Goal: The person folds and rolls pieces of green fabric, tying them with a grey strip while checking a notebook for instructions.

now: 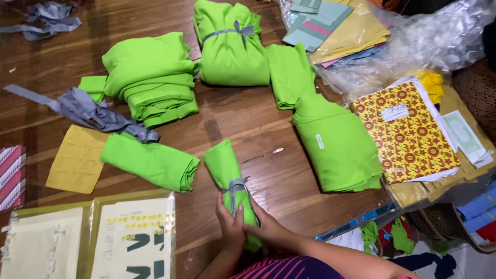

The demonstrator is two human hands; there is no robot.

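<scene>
Left hand point(231, 226), right hand point(266, 226): both grips clenched around tied green roll point(227, 173) near table point(248, 116) edge; bare wood beyond.

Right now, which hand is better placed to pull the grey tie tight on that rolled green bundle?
Probably the left hand: its fingers sit right below the grey tie on the rolled green bundle. The right hand cups the roll's lower side, better suited to steadying it on the wooden floor.
</scene>
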